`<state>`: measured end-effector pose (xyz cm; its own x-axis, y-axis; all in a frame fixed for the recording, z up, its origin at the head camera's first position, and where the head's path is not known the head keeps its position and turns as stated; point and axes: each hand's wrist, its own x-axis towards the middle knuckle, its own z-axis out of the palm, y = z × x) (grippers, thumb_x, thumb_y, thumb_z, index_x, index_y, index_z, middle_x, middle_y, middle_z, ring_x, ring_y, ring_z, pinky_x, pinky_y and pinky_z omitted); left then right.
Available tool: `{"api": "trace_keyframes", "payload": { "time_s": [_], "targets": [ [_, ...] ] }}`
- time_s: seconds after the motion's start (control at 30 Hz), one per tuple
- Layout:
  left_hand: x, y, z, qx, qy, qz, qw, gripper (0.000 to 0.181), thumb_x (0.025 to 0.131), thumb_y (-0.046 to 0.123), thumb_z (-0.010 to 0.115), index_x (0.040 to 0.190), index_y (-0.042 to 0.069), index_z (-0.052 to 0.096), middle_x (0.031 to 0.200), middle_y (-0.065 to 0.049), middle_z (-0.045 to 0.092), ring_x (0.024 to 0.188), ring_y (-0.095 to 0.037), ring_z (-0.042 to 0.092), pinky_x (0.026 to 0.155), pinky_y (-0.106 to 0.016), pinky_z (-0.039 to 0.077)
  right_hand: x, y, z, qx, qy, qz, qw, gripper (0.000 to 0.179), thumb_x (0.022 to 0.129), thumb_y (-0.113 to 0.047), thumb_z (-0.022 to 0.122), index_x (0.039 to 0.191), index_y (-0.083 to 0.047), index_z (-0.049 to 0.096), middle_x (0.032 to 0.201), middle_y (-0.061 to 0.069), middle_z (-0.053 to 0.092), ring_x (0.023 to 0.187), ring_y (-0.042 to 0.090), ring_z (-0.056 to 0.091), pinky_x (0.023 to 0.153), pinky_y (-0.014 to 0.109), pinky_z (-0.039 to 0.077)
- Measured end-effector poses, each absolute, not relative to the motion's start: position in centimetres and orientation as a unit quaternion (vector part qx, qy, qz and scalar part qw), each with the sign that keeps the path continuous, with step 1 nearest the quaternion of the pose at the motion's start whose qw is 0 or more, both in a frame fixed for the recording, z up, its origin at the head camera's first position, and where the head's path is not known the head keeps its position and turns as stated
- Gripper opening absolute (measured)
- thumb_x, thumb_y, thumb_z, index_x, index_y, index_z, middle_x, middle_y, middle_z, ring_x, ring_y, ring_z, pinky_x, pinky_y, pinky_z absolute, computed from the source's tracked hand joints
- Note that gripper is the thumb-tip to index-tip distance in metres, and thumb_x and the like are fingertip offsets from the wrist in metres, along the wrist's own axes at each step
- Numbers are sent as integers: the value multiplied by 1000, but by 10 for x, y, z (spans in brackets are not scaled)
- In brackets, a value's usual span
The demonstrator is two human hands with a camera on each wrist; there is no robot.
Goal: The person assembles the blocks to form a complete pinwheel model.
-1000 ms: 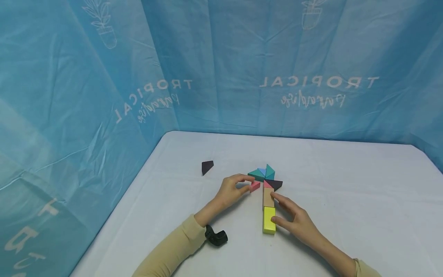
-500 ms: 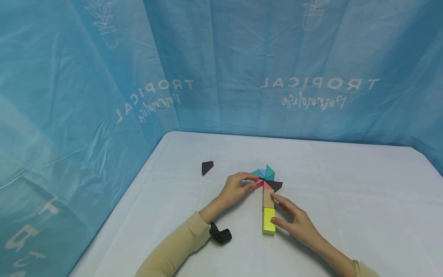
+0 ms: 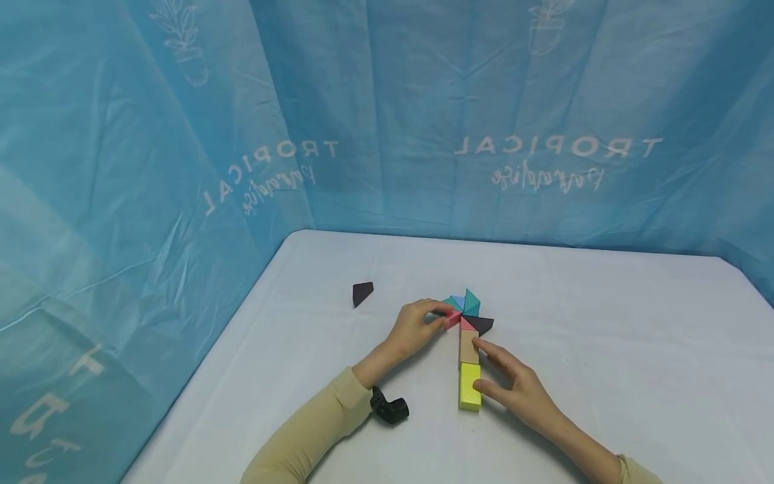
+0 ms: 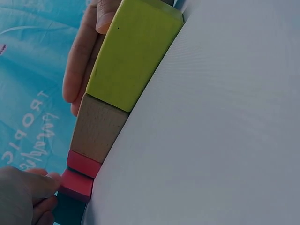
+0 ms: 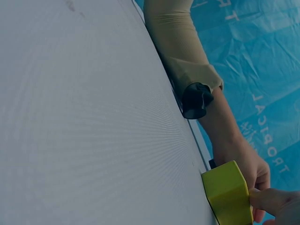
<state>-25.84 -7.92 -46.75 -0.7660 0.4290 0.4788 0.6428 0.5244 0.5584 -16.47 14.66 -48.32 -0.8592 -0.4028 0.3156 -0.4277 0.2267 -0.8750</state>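
Note:
My left hand (image 3: 416, 328) pinches a small red-pink block (image 3: 452, 319) between thumb and fingertips, its inner end at the centre of a fan of triangular blocks. The fan has a teal block (image 3: 472, 303), a blue one (image 3: 458, 300), a black one (image 3: 480, 325) and a pink one (image 3: 466, 323); more teal is partly hidden behind my left fingers. Below the pink triangle, a plain wooden block (image 3: 468, 347) and a yellow block (image 3: 469, 387) form a straight column. My right hand (image 3: 521, 388) rests along its right side, index fingertip at the wooden block, thumb at the yellow one.
A loose black block (image 3: 362, 294) lies to the left on the white-covered table (image 3: 629, 323). A black wrist camera (image 3: 390, 409) hangs beneath the left cuff. Blue printed curtains (image 3: 387, 107) stand behind the table and along its left side.
My left hand has moved to the right, bringing the red-pink block from a gap beside the fan up against its centre. The right hand has stayed in place at the column.

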Motion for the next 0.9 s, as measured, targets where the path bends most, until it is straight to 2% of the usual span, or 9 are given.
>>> {"api": "trace_keyframes", "payload": {
  "time_s": [0.1, 0.27, 0.43, 0.57, 0.67, 0.77, 0.9],
  "targets": [
    [-259, -79, -465, -311, -863, -372, 141, 24, 86, 10, 70, 109, 6, 69, 107, -3, 68, 104, -15, 61, 90, -25, 47, -166, 146, -485, 266, -781, 565, 13, 64, 85, -15, 72, 141, -13, 42, 144, 5, 42, 132, 24, 36, 103, 18, 31],
    [-260, -85, -455, -304, -857, -391, 140, 25, 86, 12, 69, 110, 6, 69, 109, -2, 68, 106, -14, 60, 92, -28, 46, -162, 143, -476, 259, -787, 560, 13, 64, 84, -9, 72, 140, -7, 42, 143, 11, 43, 131, 28, 37, 102, 19, 31],
    [-266, -113, -436, -281, -844, -414, 192, 28, 86, 11, 70, 114, 7, 68, 112, -4, 67, 105, -18, 60, 90, -32, 48, -157, 141, -466, 256, -785, 564, 9, 63, 84, -7, 72, 139, -1, 43, 141, 16, 43, 130, 34, 36, 103, 21, 32],
    [-273, -150, -426, -234, -833, -442, 236, 30, 86, 12, 69, 115, 4, 66, 115, -7, 66, 104, -22, 61, 89, -36, 49, -160, 144, -477, 251, -793, 555, 6, 65, 84, -12, 72, 141, -9, 42, 143, 9, 42, 131, 29, 36, 103, 20, 31],
    [-277, -176, -423, -185, -829, -467, 247, 34, 86, 9, 69, 118, 1, 64, 118, -10, 64, 109, -26, 59, 92, -37, 48, -163, 146, -483, 249, -793, 556, 2, 65, 84, -17, 73, 142, -16, 42, 144, 3, 42, 132, 25, 37, 102, 18, 31],
    [-276, -198, -425, -135, -835, -479, 234, 38, 86, 9, 69, 123, 0, 60, 123, -12, 61, 115, -28, 55, 97, -36, 44, -164, 147, -485, 254, -787, 562, 1, 65, 84, -19, 73, 142, -17, 42, 144, 3, 41, 132, 24, 37, 102, 17, 31],
    [-272, -220, -439, -95, -849, -492, 169, 47, 87, 14, 69, 129, -1, 55, 132, -15, 54, 122, -31, 49, 101, -36, 40, -164, 146, -485, 259, -786, 561, 6, 64, 85, -19, 72, 141, -15, 43, 144, 4, 42, 132, 22, 37, 101, 15, 30]
  ]
}}
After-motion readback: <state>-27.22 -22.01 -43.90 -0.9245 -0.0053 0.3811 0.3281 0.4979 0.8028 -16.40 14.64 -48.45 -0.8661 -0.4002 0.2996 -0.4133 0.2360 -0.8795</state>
